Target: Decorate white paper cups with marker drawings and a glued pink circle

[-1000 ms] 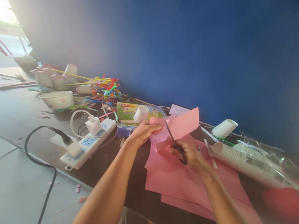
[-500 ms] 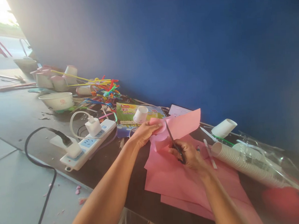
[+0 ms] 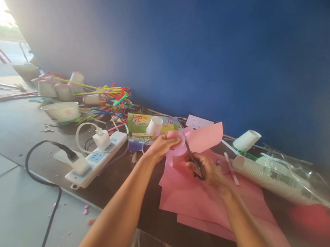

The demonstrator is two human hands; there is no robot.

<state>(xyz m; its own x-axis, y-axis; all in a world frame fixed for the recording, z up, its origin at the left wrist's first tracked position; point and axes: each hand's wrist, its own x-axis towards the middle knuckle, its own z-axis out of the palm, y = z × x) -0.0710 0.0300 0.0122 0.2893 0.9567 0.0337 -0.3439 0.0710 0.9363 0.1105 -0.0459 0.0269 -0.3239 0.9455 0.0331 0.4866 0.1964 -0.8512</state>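
My left hand (image 3: 164, 146) pinches a sheet of pink paper (image 3: 206, 137) that is lifted above the table, with a curved cut edge near the fingers. In my right hand (image 3: 208, 169) is a pair of black-handled scissors (image 3: 198, 165), its blades against the paper just right of my left fingertips. Part of the handles is hidden by my fingers. Below both hands lie larger pink sheets (image 3: 191, 199), overlapping on the dark table. A white pen (image 3: 231, 168) rests on them, right of my right hand.
At left is a power strip (image 3: 96, 160) with plugs and a black cable (image 3: 58, 201). Behind stand a paper bowl (image 3: 61, 112), colourful pipe cleaners (image 3: 121, 98), a paper cup (image 3: 154, 126) and a colour-paper pack (image 3: 139, 128). Stacked cups (image 3: 273, 178) lie right. A blue wall (image 3: 205, 55) rises behind.
The pink paper has turned slightly, and its right end sits a little lower. Both hands keep their hold, with the scissors shifted slightly at the cut.
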